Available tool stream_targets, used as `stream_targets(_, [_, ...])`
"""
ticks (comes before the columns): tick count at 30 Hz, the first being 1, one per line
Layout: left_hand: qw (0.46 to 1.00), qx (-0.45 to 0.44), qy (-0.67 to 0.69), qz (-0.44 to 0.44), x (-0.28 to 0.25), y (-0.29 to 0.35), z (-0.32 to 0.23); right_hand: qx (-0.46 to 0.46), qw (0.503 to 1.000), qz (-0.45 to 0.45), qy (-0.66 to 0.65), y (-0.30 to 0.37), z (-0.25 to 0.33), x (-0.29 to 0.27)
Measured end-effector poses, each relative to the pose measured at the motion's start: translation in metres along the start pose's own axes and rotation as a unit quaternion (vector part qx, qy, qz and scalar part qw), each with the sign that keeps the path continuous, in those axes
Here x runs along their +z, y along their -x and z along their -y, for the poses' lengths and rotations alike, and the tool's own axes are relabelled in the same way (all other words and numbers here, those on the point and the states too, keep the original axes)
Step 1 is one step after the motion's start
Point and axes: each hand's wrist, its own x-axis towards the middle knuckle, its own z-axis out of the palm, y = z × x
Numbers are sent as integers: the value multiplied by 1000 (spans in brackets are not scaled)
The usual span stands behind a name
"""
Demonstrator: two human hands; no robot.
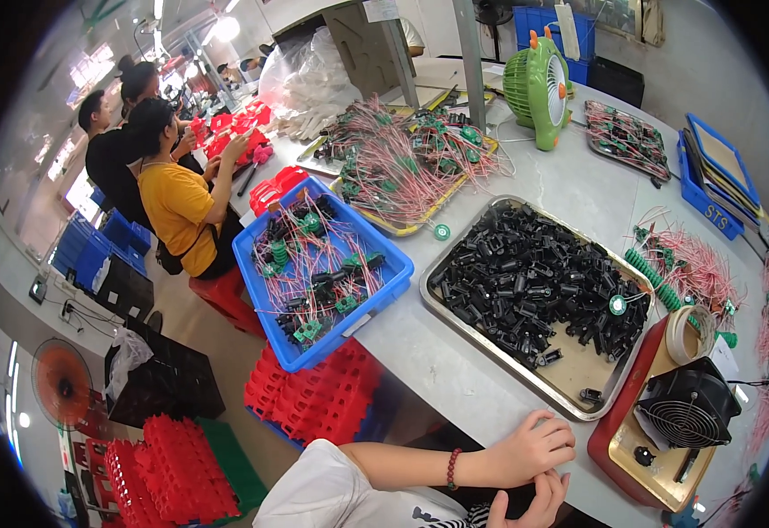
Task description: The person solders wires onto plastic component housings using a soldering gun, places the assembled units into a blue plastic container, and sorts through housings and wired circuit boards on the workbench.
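Observation:
At the table's near edge, my left hand [530, 449] lies palm down, fingers loosely bent and slightly apart. A dark red bead bracelet [453, 468] circles that wrist. Just below it, my right hand [538, 503] comes up from the lower edge, fingers bent and apart, touching or nearly touching the left. Nothing shows in either hand, though the palms are hidden. Beyond them stands a metal tray [578, 407] heaped with small black plastic housings [525, 273]. Right of my hands is a red box with a gold top [618, 444], bearing a black square fan [688, 405].
A blue bin [393, 280] of wired green circuit boards overhangs the table's left edge. Behind it lies a tray of tangled red and white wires [402, 167]. A green desk fan [534, 92] stands at the back. Red plastic trays [314, 396] are stacked below. Other people work at left.

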Motion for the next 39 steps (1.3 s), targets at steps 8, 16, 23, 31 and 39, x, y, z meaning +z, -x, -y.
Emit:
stream_targets(8, [999,0,37,17,-2,-17,9,55,997,36,-31,8,-14,20])
stream_targets(16, [998,58,-32,18,-7,-29,-3,10,1000,-12,-19,1,-13,14])
stream_targets(23, [997,68,38,-21,9,-20,-11,-56,990,-118,-46,22,-9,16])
stream_targets(31, [993,72,88,24,28,-30,-14,-41,988,-148,-7,24,-6,25])
stream_targets(39, [992,46,108,44,25,-28,-26,-29,988,-140,62,26,6,27])
